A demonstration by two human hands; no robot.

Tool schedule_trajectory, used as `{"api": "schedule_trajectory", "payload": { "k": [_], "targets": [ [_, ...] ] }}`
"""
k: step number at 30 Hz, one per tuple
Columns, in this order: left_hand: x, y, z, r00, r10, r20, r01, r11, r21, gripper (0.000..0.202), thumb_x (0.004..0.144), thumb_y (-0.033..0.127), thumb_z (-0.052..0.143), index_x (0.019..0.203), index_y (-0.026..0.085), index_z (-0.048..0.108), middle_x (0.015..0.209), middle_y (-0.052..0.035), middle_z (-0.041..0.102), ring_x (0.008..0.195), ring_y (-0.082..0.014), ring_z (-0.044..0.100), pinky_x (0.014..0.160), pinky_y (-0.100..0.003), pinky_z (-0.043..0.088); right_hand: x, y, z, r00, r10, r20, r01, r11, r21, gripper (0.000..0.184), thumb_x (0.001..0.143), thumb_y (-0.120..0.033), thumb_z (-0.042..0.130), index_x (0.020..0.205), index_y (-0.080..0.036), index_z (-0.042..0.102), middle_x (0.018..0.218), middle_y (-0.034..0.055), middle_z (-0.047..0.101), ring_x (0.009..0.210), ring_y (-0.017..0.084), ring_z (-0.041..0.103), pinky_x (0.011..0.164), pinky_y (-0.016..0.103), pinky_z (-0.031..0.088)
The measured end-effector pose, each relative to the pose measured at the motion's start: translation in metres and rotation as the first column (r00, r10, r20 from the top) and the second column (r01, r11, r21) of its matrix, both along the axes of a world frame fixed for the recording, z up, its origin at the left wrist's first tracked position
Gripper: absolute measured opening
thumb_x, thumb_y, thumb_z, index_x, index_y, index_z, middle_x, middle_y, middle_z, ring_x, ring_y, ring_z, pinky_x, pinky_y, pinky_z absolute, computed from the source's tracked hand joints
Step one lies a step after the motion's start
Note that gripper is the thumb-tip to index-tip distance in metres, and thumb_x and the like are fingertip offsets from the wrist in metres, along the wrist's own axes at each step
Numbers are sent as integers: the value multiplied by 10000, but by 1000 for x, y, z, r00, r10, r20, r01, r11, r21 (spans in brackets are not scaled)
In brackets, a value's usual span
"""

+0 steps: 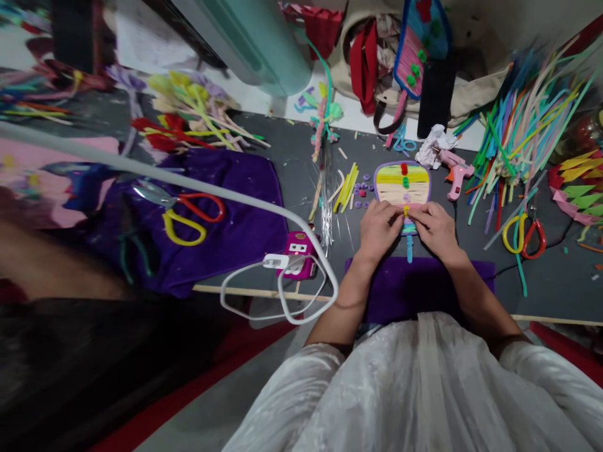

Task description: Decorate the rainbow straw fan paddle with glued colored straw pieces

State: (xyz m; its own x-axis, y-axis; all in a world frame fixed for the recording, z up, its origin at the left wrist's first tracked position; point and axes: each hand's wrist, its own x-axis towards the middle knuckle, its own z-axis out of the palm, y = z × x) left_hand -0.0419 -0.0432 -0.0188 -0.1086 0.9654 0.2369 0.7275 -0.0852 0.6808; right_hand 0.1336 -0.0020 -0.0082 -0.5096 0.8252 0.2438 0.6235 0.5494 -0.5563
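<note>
A hand-fan-shaped craft [403,182] of striped pipe cleaners lies on the dark table, with a purple rim and a blue stem pointing at me. Small red, green and lilac tufts run down its middle. Over its lower part, my left hand [380,227] and my right hand [436,228] meet, fingertips closed around a small yellow piece [406,211]. The fingers partly hide that piece and the lower end of the craft. A folded purple cloth [414,295] lies under my forearms.
Right of the craft are a pink glue gun [458,179], scissors [524,235] and a pipe-cleaner bundle [509,138]. Purple coils [362,188] and yellow strips [347,187] lie left. A white cable [264,204] crosses to a power strip [300,251]. Another person's arm [51,257] reaches in.
</note>
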Motion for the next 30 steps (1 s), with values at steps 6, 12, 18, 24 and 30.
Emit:
{"api": "schedule_trajectory", "payload": {
  "k": [6,12,18,24,30],
  "targets": [
    [0,-1,1,1000,-2,5,2,1000,13,115,954,254,631,875,224,709,895,-43,719,924,-233,575,843,-383,467,0,1,-3,1000,1,1,-1,1000,10,290,1007,-236,543,1130,-292,799,959,71,704,951,220,628,822,352,515],
    [-1,0,3,996,85,18,-85,996,19,107,926,226,647,827,225,687,823,-30,694,860,-226,575,800,-377,456,0,2,1,999,-14,-31,14,1000,-11,324,1000,-213,523,1170,-287,789,958,72,690,957,221,635,842,358,522],
    [-4,0,4,986,154,62,-156,988,13,138,910,205,641,774,227,639,770,-17,649,823,-213,558,806,-373,444,-1,1,2,999,7,35,-7,1000,-9,378,994,-163,484,1193,-282,783,983,89,667,971,232,593,825,356,498],
    [-3,0,4,982,161,103,-163,986,13,132,891,196,657,762,221,643,756,-9,643,816,-206,557,807,-357,437,-1,1,2,997,10,81,-13,999,30,377,981,-128,489,1159,-258,795,983,91,666,970,227,585,809,342,488],
    [-3,2,3,959,194,206,-207,977,42,127,865,163,663,747,211,663,724,1,630,790,-187,554,799,-332,431,-1,2,1,995,11,97,-17,998,56,421,985,-111,465,1251,-259,756,994,85,660,968,208,584,822,322,485]
  ]
}}
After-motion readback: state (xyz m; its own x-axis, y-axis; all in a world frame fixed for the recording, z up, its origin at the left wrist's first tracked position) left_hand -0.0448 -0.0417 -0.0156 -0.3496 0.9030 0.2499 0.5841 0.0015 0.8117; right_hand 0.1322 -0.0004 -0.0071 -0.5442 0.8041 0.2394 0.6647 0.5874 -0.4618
